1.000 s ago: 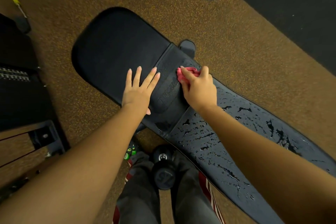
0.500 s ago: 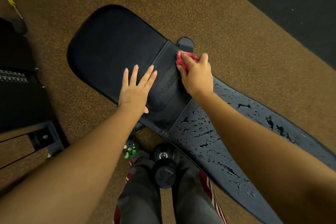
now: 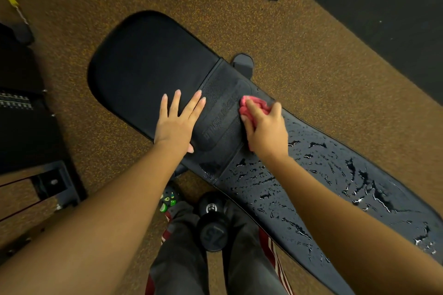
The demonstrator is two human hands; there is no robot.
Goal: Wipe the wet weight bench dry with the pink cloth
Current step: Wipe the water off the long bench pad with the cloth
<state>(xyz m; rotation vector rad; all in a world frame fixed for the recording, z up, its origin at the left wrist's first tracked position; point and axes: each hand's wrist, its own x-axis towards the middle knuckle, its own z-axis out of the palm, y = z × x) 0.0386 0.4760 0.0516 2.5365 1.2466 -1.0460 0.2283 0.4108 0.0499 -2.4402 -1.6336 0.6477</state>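
The right hand (image 3: 266, 132) gripped the bunched pink cloth (image 3: 254, 105) on the weight bench (image 3: 223, 112) at its middle seam, the wet long pad (image 3: 323, 187) running away down-right beneath that forearm, while the left hand (image 3: 177, 124) lay flat, fingers spread, on the dry seat (image 3: 148, 67)

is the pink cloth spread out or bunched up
Bunched up: the cloth is a crumpled wad under the right hand on the bench.

Counted 1 weight bench (image 3: 148, 67), 1 pink cloth (image 3: 256, 104), 2 hands: left hand (image 3: 178, 124) and right hand (image 3: 266, 129). Also 1 dumbbell (image 3: 213, 225), 2 trouser legs (image 3: 182, 258), 1 shoe (image 3: 169, 200) showing, 1 yellow-tipped item (image 3: 13, 2) top left. Water droplets (image 3: 353, 167) on the bench were too many to count.
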